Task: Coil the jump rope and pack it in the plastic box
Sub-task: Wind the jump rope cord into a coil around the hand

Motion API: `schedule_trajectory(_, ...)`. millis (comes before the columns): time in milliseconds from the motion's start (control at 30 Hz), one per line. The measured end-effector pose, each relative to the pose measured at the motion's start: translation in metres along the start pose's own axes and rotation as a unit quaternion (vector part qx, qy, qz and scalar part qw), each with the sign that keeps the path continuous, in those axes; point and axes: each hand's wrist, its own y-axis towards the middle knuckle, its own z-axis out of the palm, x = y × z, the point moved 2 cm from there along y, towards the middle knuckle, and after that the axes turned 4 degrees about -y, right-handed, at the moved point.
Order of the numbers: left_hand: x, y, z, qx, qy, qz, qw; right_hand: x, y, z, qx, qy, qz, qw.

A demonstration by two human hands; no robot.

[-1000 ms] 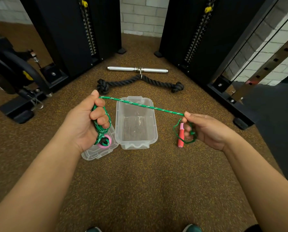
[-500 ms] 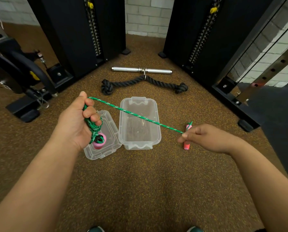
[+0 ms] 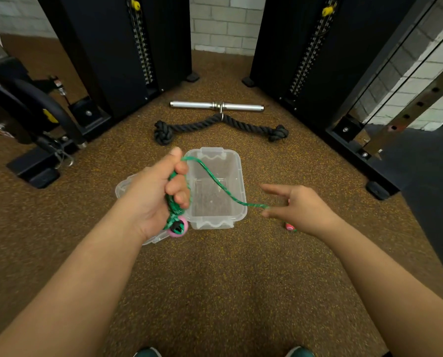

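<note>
No legible text, label or number anywhere, weight-stack markings (image 3: 141,47) too small.

Looking down at a gym floor (image 3: 215,292) of speckled brown rubber, flanked by two black cable-machine towers: the left weight stack (image 3: 140,42) and the right weight stack (image 3: 310,47), each carrying a yellow selector pin. Lying between them, a chrome straight bar (image 3: 216,106) and a black triceps rope (image 3: 220,124). Standing at far left, an exercise bike (image 3: 22,114); rising at right, a perforated rack upright (image 3: 411,104) against a white brick wall (image 3: 223,24).

Head-worn camera looks steeply down, close above the floor (image 3: 215,292).
</note>
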Motion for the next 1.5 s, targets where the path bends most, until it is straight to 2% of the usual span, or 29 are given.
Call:
schedule_trajectory(100,0.017,-0.008,0.021,0.078,0.058,-0.065,0.993,0.026,-0.006,0.007,0.007,0.119,-0.087,0.989)
schedule_trajectory(200,0.029,-0.011,0.033,0.121,0.099,-0.087,0.984,0.045,-0.012,0.014,0.038,0.204,-0.190,0.960)
schedule_trajectory(333,0.029,-0.011,0.034,0.138,0.106,-0.086,0.981,0.049,-0.013,0.013,0.081,0.250,-0.203,0.943)
schedule_trajectory(433,0.027,-0.014,0.034,0.151,0.125,-0.093,0.976,0.046,-0.012,0.007,0.046,0.277,-0.194,0.940)
schedule_trajectory(567,0.029,-0.021,0.037,0.224,0.169,-0.144,0.949,0.044,-0.009,0.007,-0.067,0.210,-0.203,0.954)
schedule_trajectory(667,0.020,-0.025,0.037,0.249,0.086,-0.135,0.955,0.043,-0.010,0.020,-0.075,0.124,-0.207,0.968)
schedule_trajectory(800,0.006,-0.012,0.031,0.165,-0.106,-0.015,0.980,0.051,-0.018,0.039,-0.017,-0.009,-0.223,0.975)
schedule_trajectory(900,0.005,-0.004,0.026,0.112,-0.140,0.021,0.984,0.060,-0.023,0.039,-0.019,-0.059,-0.256,0.965)
schedule_trajectory(1033,0.015,-0.001,0.025,0.074,-0.011,0.030,0.997,0.072,-0.031,0.026,0.013,-0.067,-0.300,0.952)
schedule_trajectory(1133,0.023,-0.001,0.026,0.084,0.154,0.012,0.984,0.078,-0.035,0.013,0.015,0.043,-0.311,0.949)
schedule_trajectory(1233,0.026,-0.010,0.028,0.107,0.292,-0.015,0.950,0.082,-0.035,0.000,0.024,0.175,-0.297,0.938)
schedule_trajectory(1300,0.027,-0.015,0.033,0.157,0.294,-0.043,0.942,0.080,-0.032,-0.008,0.024,0.230,-0.275,0.933)
schedule_trajectory(1400,0.029,-0.019,0.038,0.219,0.244,-0.113,0.938,0.070,-0.024,-0.015,-0.056,0.184,-0.233,0.953)
schedule_trajectory(1500,0.030,-0.020,0.041,0.268,0.226,-0.119,0.929,0.063,-0.017,-0.011,-0.068,0.195,-0.207,0.956)
